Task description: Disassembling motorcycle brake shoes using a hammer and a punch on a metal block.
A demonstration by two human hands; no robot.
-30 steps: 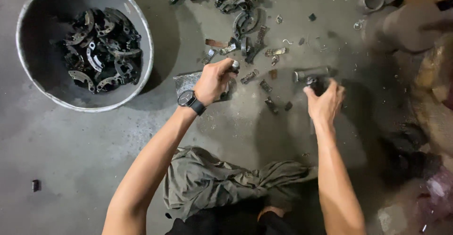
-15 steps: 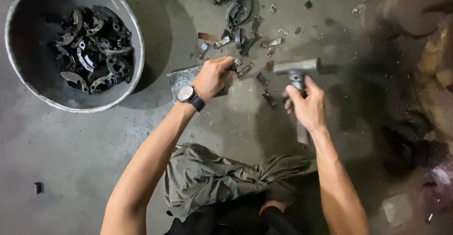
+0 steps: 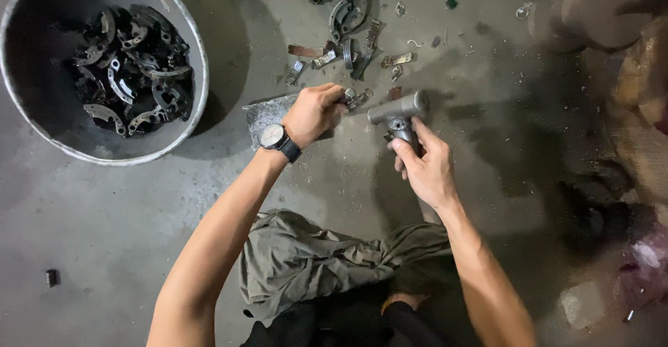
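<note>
- Your right hand (image 3: 428,169) was closed around the handle of a metal hammer (image 3: 398,110), fingers wrapped tight just below the head, which was raised above the concrete floor (image 3: 362,187).
- Your left hand (image 3: 313,114), with a dark wristwatch (image 3: 275,138) on the wrist, had its fingers curled shut on a small metal part (image 3: 353,98), pinning it at the right edge of a flat grey metal block (image 3: 268,114) lying on the floor.
- The hammer head sat just beside that part, to its right, and I could not tell whether they touched.
- Loose brake-shoe pieces and scraps (image 3: 351,27) lay scattered on the floor beyond your hands, near the block.
- A round metal tub (image 3: 198,68) stood well to the left of your left hand, holding a heap of dark curved metal parts (image 3: 129,68).
- Your knee in olive trousers (image 3: 313,263) sat between your forearms.
- A small dark object (image 3: 51,277) lay alone far left on the floor.
</note>
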